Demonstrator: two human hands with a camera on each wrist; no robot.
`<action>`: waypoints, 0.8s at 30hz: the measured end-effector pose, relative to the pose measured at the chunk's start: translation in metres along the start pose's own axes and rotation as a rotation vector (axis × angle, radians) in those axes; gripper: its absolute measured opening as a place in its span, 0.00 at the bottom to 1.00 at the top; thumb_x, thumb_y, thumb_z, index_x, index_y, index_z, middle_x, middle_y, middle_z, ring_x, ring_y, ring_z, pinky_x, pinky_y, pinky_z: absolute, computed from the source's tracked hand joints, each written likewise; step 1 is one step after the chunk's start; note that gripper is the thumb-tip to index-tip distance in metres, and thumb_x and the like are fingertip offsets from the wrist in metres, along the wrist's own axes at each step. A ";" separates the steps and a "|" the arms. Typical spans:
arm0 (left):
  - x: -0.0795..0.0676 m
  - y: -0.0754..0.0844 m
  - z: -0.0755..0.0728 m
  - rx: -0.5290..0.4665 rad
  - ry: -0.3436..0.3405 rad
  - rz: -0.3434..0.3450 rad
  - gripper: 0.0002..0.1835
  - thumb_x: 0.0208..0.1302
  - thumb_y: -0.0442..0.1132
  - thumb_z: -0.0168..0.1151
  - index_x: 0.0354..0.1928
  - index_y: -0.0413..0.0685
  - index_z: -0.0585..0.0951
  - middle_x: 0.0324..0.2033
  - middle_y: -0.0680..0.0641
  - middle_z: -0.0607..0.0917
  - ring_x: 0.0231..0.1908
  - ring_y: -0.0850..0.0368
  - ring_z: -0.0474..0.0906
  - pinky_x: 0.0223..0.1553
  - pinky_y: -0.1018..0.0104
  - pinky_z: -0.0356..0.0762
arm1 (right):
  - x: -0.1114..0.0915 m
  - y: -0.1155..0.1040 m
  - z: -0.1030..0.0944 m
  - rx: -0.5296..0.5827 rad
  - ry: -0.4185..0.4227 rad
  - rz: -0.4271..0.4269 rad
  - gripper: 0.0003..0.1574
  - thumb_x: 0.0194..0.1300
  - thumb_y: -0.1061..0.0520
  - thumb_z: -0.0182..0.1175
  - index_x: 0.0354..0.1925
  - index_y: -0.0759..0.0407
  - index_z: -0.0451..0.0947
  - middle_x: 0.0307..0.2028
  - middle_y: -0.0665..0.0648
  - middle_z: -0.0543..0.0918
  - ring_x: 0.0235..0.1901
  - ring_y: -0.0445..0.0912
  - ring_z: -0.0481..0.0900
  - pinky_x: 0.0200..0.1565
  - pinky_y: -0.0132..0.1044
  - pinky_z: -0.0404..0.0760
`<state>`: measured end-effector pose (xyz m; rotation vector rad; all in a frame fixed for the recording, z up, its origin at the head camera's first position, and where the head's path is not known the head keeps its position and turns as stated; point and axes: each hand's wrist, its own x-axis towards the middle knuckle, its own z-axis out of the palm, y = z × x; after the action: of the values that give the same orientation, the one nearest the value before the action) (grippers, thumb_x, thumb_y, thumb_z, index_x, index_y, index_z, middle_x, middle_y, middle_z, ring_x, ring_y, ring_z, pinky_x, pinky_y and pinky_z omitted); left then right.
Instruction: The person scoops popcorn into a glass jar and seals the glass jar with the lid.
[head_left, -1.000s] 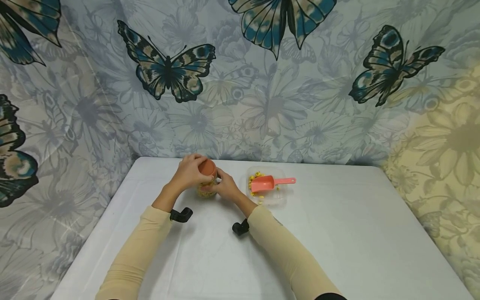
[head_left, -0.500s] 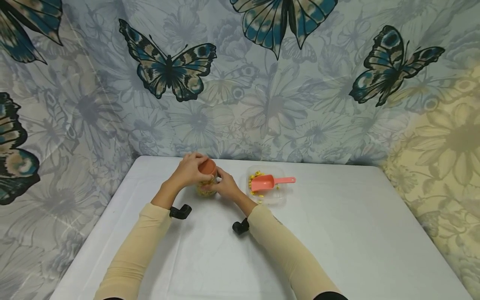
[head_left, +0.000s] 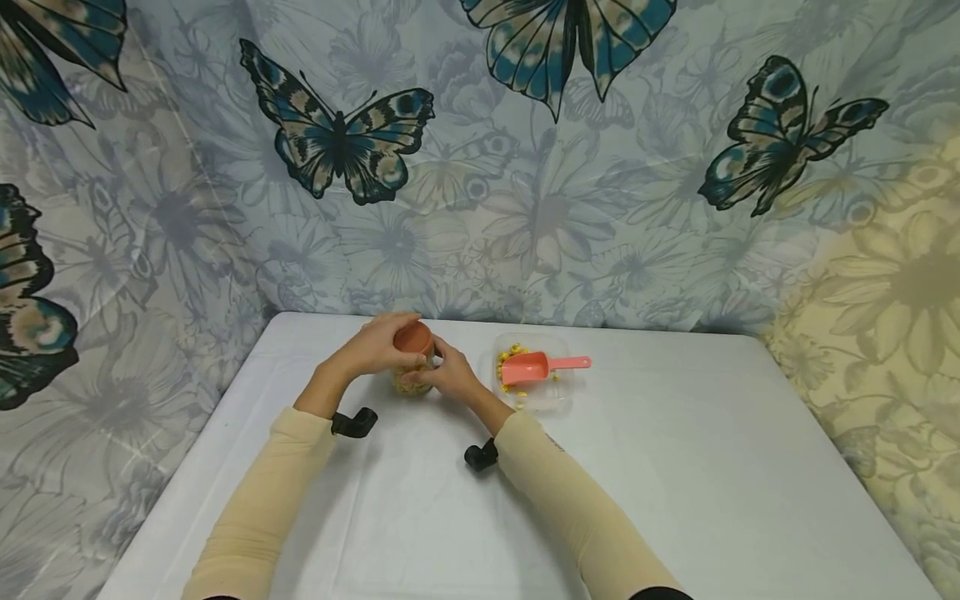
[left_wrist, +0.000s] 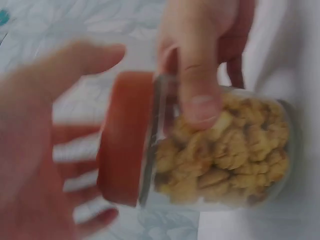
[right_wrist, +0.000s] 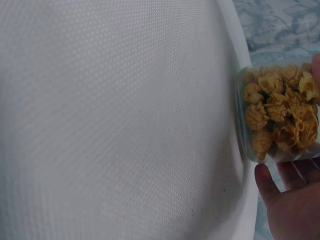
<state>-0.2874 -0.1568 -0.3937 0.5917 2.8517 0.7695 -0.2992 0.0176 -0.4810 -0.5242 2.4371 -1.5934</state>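
Note:
A clear glass jar point(left_wrist: 230, 165) full of golden popcorn stands on the white table, an orange-brown lid point(left_wrist: 125, 140) on its mouth. My right hand point(head_left: 455, 372) grips the jar's body from the right, its thumb across the glass in the left wrist view. Around the lid, my left hand point(head_left: 371, 346) spreads its fingers; its thumb stands apart from the lid, and the fingers reach behind it. In the right wrist view the jar point(right_wrist: 280, 110) shows at the right edge, with fingers of the right hand point(right_wrist: 295, 215) beside it.
Right of the jar sits a clear plastic container point(head_left: 562, 400) with some yellow popcorn pieces. A pink scoop point(head_left: 528, 367) lies across it, handle to the right. Behind the table's far edge hangs a butterfly-patterned cloth point(head_left: 547, 225).
My left hand has loosened around the lid, its fingers spreading, and its wrist has shifted slightly left. The right hand and the jar have stayed in place.

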 end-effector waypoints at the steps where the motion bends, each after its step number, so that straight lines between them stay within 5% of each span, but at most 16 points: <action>1: 0.000 0.001 0.001 0.022 0.023 -0.029 0.44 0.58 0.55 0.67 0.72 0.44 0.63 0.68 0.36 0.67 0.62 0.37 0.67 0.56 0.40 0.73 | 0.000 0.000 0.000 -0.003 0.002 0.001 0.51 0.53 0.47 0.74 0.71 0.45 0.62 0.63 0.50 0.76 0.67 0.48 0.69 0.68 0.52 0.67; 6: -0.001 0.000 0.005 0.091 0.072 -0.072 0.48 0.54 0.59 0.70 0.71 0.39 0.64 0.65 0.35 0.71 0.60 0.37 0.71 0.56 0.42 0.75 | 0.001 0.000 -0.001 -0.012 -0.002 0.000 0.51 0.54 0.48 0.74 0.72 0.46 0.62 0.64 0.52 0.75 0.67 0.49 0.69 0.69 0.53 0.67; 16: 0.000 -0.023 -0.005 -0.163 -0.084 0.073 0.45 0.54 0.43 0.71 0.74 0.47 0.61 0.68 0.40 0.69 0.59 0.42 0.73 0.55 0.46 0.76 | 0.001 -0.001 0.000 -0.009 -0.012 -0.037 0.51 0.55 0.49 0.73 0.73 0.49 0.60 0.65 0.52 0.75 0.67 0.49 0.69 0.70 0.51 0.66; 19: -0.002 -0.017 -0.001 -0.116 -0.032 0.018 0.46 0.57 0.50 0.70 0.73 0.40 0.61 0.66 0.37 0.70 0.59 0.40 0.73 0.56 0.45 0.76 | 0.001 0.000 0.000 -0.009 -0.013 -0.035 0.50 0.55 0.50 0.73 0.72 0.48 0.62 0.64 0.52 0.75 0.67 0.49 0.69 0.69 0.52 0.66; 24: -0.008 -0.001 0.017 0.042 0.169 -0.147 0.51 0.52 0.63 0.69 0.69 0.37 0.65 0.59 0.34 0.72 0.58 0.39 0.68 0.52 0.44 0.76 | 0.002 0.003 -0.001 -0.008 -0.005 -0.013 0.49 0.55 0.50 0.73 0.71 0.46 0.63 0.63 0.53 0.76 0.67 0.51 0.69 0.67 0.53 0.69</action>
<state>-0.2766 -0.1530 -0.4090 0.3319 3.0292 0.7705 -0.3015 0.0187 -0.4828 -0.5455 2.4422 -1.5863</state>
